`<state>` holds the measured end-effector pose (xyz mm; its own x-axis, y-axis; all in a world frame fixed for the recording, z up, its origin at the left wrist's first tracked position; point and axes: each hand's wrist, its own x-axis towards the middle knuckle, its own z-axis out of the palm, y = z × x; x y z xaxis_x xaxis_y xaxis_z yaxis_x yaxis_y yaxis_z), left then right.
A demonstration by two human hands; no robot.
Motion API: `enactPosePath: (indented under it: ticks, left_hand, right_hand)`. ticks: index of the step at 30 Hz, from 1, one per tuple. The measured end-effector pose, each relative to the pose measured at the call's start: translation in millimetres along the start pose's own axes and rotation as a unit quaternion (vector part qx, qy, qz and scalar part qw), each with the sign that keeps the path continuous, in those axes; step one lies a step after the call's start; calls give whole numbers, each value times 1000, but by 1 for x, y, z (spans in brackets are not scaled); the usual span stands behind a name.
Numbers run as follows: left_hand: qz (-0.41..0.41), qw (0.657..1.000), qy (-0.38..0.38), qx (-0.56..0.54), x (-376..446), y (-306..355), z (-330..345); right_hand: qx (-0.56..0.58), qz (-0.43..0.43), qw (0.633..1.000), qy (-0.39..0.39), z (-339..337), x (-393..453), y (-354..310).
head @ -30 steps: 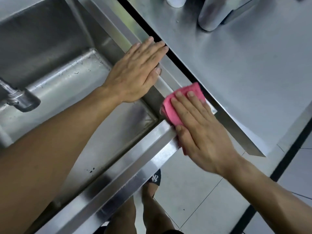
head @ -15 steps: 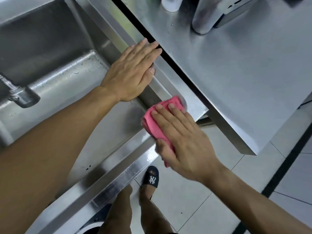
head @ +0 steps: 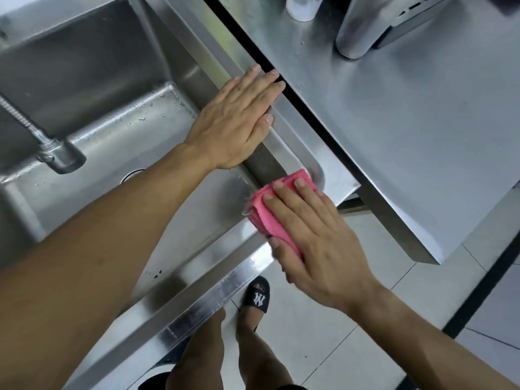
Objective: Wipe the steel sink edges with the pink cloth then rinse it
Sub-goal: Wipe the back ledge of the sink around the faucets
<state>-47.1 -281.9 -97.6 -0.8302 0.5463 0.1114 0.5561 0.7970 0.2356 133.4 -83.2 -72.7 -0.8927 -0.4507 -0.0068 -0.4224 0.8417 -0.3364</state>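
- Flat-fingered, the right hand (head: 318,243) presses the folded pink cloth (head: 270,212) down onto the near right corner of the steel sink (head: 213,280); the fingers lie straight and close together on top, and the thumb seems to tuck against the cloth's near edge, though I can't tell if it truly pinches.
- That spread palm looks chosen to push the cloth hard against the rim rather than carry it.
- Just beyond the cloth, up along the same right-hand rim, the left hand (head: 239,122) rests palm-down with straight fingers, probably bracing the person as they lean over.
- To the left of the grip and lower, the wet basin holds droplets, and the faucet (head: 60,156) hangs over it well apart from the cloth.
- To the right of the grip, a narrow dark gap separates the rim from a steel counter (head: 422,142).
- I'd judge the wiping mid-way: this corner is being worked, the front edge lies next, and rinsing is not yet begun.
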Motion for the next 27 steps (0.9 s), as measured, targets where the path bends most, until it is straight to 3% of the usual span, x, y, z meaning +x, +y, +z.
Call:
enactPosePath:
  ticks: [6,12,18,23,27]
  left_hand:
    - [12,1000,18,4,0,-5,4]
    - [11,999,29,-14,0,-6,4]
    - [8,1000,15,-18,1,-4,4]
    - [-10,1000,6,-11,0,-2,4]
    - [-12,1000,-9,-11,-6,0,-4]
  right_hand:
    - [-41,76,996,12,-20,51,45]
    - [-86,27,996,17,-15,104,52]
    - [-6,59,998,-23,-23,18,28]
    - [23,88,995,30,-7,11,5]
    - [87,33,995,47,10,4,-19]
